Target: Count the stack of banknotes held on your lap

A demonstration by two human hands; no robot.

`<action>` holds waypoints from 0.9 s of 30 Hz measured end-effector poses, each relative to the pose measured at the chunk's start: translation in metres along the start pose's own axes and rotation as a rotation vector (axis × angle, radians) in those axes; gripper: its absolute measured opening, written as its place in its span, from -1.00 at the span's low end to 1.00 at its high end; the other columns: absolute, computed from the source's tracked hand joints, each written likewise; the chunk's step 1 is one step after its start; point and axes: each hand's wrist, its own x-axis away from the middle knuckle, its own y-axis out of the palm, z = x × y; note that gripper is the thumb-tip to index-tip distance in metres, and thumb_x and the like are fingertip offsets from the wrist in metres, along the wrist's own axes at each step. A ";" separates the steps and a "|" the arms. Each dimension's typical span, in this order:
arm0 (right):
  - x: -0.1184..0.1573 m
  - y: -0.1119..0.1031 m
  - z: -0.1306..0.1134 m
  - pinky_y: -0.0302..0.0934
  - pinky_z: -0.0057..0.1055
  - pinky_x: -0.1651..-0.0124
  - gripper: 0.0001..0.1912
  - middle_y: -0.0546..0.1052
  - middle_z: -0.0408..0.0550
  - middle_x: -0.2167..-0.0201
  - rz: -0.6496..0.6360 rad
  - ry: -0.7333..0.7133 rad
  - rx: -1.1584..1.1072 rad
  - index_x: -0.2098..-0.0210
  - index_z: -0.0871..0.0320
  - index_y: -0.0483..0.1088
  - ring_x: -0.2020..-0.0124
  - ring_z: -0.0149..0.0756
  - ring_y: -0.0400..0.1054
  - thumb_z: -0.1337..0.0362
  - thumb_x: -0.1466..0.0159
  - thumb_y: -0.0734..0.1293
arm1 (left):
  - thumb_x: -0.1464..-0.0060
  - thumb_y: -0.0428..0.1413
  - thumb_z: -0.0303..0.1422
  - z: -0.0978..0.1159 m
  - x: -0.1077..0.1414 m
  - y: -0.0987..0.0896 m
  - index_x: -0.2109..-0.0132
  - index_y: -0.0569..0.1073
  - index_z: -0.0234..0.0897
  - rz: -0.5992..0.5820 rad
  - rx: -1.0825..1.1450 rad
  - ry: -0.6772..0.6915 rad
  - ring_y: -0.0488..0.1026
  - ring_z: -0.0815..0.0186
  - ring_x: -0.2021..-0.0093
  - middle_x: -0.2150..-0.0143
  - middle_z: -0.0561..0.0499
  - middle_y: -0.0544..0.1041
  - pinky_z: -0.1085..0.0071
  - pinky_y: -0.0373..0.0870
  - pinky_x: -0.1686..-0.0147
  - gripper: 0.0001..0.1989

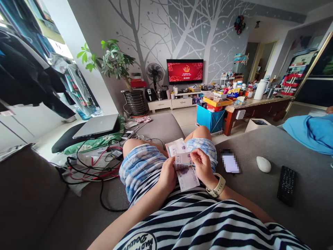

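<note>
Several banknotes point(187, 178) with pale purple print are spread above my lap, some pointing up and away, one hanging down toward my striped shirt. My left hand point(168, 174) is closed on their left side, thumb on top. On the right, my right hand point(203, 166) pinches the edge of a note between thumb and fingers; a pale watch point(218, 185) is on that wrist. The notes overlap between the two hands, over my blue and white checked shorts point(143, 163).
On the grey sofa at right lie a phone point(230, 163), a white rounded object point(263, 164) and a black remote point(286, 185). At left are tangled cables point(101, 170) and a laptop point(97, 125). A cluttered table point(260, 102) stands beyond.
</note>
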 end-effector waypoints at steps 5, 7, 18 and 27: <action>-0.003 -0.002 0.003 0.12 -0.35 0.41 -0.53 0.29 -0.14 0.62 0.013 -0.026 -0.047 0.58 0.08 0.18 0.54 -0.33 0.19 -0.01 -0.37 0.07 | 0.14 0.21 -0.40 0.003 0.001 0.003 0.22 0.51 -0.38 0.023 -0.001 -0.026 0.57 0.09 0.23 0.29 -0.11 0.63 0.25 0.48 0.20 -0.74; -0.005 -0.002 0.007 0.12 -0.36 0.41 -0.57 0.26 -0.16 0.63 0.040 -0.003 -0.015 0.57 0.08 0.17 0.55 -0.34 0.17 -0.01 -0.34 0.13 | 0.15 0.22 -0.43 0.003 0.002 0.004 0.21 0.51 -0.37 0.027 0.007 -0.035 0.57 0.10 0.23 0.26 -0.11 0.63 0.26 0.48 0.20 -0.73; -0.007 0.000 0.014 0.09 -0.43 0.46 -0.70 0.29 -0.20 0.60 0.033 0.078 0.003 0.49 0.12 0.26 0.54 -0.38 0.18 0.08 -0.26 0.25 | 0.06 0.17 -0.38 0.001 0.000 0.002 0.12 0.51 -0.35 -0.003 0.033 -0.058 0.57 0.10 0.23 0.25 -0.11 0.62 0.22 0.51 0.21 -0.70; -0.004 0.000 0.006 0.12 -0.44 0.47 -0.73 0.32 -0.18 0.60 0.014 0.018 -0.072 0.49 0.12 0.28 0.53 -0.37 0.20 0.10 -0.26 0.26 | 0.01 0.09 -0.35 0.001 -0.001 0.003 0.06 0.49 -0.41 0.050 0.068 -0.080 0.58 0.07 0.22 0.27 -0.13 0.63 0.17 0.49 0.17 -0.64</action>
